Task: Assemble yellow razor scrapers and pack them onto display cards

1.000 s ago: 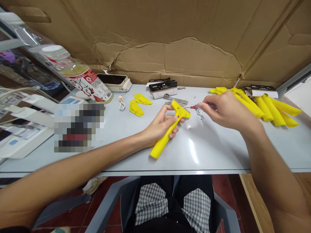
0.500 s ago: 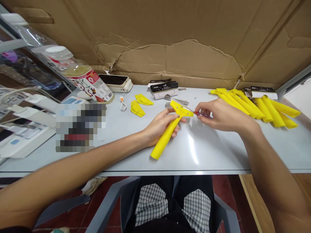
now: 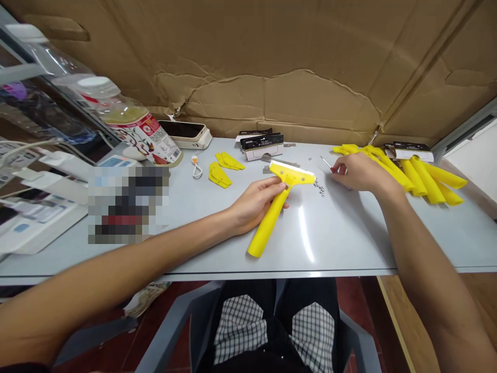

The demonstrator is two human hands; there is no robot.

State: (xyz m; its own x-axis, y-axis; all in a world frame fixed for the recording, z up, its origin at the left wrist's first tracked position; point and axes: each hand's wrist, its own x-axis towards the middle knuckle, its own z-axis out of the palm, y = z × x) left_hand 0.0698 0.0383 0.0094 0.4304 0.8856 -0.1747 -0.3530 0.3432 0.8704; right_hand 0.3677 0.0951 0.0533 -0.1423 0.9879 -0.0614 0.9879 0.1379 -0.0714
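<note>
My left hand [image 3: 259,203] is closed round the neck of a yellow scraper [image 3: 272,220], its handle slanting down toward the table's front edge. Two screws show in the scraper's head, and a pale strip runs along its top edge. My right hand [image 3: 359,173] pinches a small screwdriver [image 3: 331,166] with a red part near its thin shaft, apart from the scraper; the handle is mostly hidden by the fingers. Between the two lies a little heap of loose screws [image 3: 320,189]. Behind the scraper head are flat metal blades [image 3: 285,161]. Yellow plates [image 3: 219,174] lie to the left.
Several yellow scraper handles [image 3: 425,178] lie at the right beside a small box [image 3: 413,151]. More boxes [image 3: 264,145] stand by the cardboard wall. A phone [image 3: 186,132], a drink bottle [image 3: 147,132] and a white cord loop [image 3: 196,167] are at the left.
My right hand has moved right with the screwdriver, off the scraper's head. The scraper has shifted slightly right in my left hand, and the loose screws now show.
</note>
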